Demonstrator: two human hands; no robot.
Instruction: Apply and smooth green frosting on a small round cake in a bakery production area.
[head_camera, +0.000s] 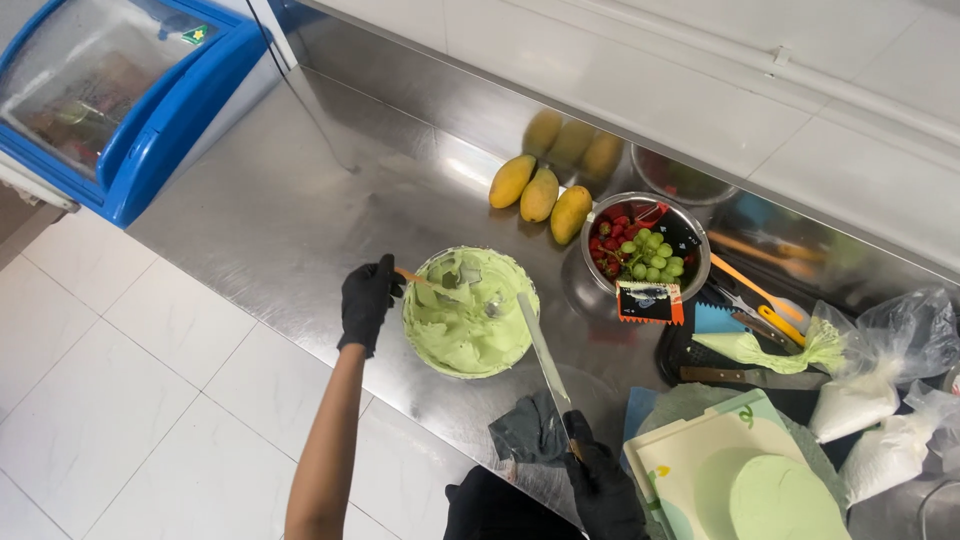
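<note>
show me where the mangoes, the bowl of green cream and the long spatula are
Mangoes (540, 194): head view, on the middle mango's skin.
Bowl (431, 361): head view, on its lower left rim.
Spatula (541, 353): head view, on the middle of its blade.

Commercial pastry kitchen, to judge by the long stainless steel counter. At its far left end, a blue chest freezer with a glass lid; along its back edge, white tiled wall; on it, piping bags and a fruit-filled colander.
</note>
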